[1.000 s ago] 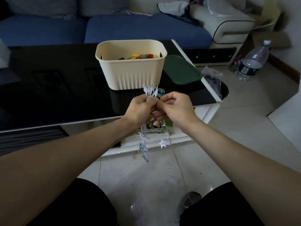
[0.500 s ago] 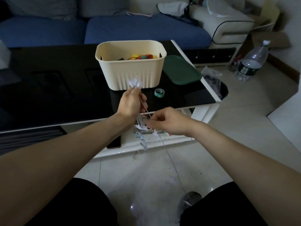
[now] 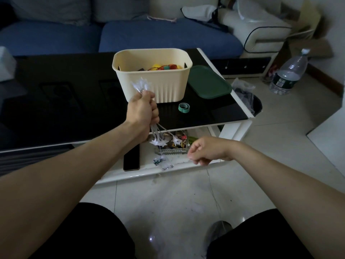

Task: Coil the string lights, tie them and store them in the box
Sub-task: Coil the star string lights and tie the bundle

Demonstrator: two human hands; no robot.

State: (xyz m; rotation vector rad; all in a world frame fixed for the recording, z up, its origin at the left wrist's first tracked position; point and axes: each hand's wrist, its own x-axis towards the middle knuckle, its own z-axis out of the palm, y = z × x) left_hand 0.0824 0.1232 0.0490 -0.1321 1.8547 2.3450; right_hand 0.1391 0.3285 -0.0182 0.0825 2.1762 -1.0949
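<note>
The left hand is gripping the bundled clear star-shaped string lights in a fist above the black glass bench, while the right hand is pinching the thin trailing wire, seemingly drawing slack for another loop before the cream plastic box.

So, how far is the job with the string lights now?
Partly coiled: the left hand grips a bundle of string lights. In hand: the right hand pinches the thin wire trailing to the floor. Left: finish coiling, tie it, perhaps with the green strap, and put it in the cream box.
</note>
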